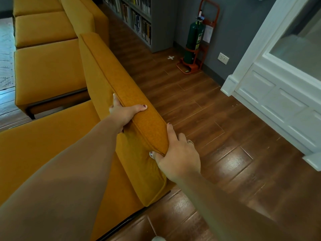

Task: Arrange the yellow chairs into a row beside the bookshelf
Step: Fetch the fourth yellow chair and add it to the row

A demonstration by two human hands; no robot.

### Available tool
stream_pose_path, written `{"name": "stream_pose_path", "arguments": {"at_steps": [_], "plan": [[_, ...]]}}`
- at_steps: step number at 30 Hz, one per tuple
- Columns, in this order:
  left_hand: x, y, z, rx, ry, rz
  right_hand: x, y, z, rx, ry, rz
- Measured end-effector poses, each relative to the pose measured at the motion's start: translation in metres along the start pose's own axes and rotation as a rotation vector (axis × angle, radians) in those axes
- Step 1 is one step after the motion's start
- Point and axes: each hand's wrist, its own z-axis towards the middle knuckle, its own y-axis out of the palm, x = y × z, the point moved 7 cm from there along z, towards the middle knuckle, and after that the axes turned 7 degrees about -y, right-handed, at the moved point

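Observation:
A yellow upholstered chair [52,145] fills the lower left, its padded backrest [111,80] running diagonally up the middle. My left hand [124,113] grips the top of that backrest, thumb over the far side. My right hand [178,153] clamps the backrest's near end, thumb on the seat side and fingers behind. Beyond it, more yellow chairs [46,66] stand in a line toward the top left. The grey bookshelf [156,32], packed with books, stands at the top centre against the wall.
A green fire extinguisher [193,42] in an orange stand sits by the grey wall, right of the bookshelf. A white cross mark [171,57] is on the wooden floor [208,119]. White panelled woodwork [278,94] runs along the right. A pale rug [6,53] lies far left.

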Motion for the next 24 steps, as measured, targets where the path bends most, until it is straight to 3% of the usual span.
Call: {"name": "stream_pose_path", "arguments": {"at_steps": [24], "plan": [[0.050,-0.033,0.079,-0.013,0.005,-0.011,-0.036,-0.004,0.088,-0.010,0.008,-0.017]]}}
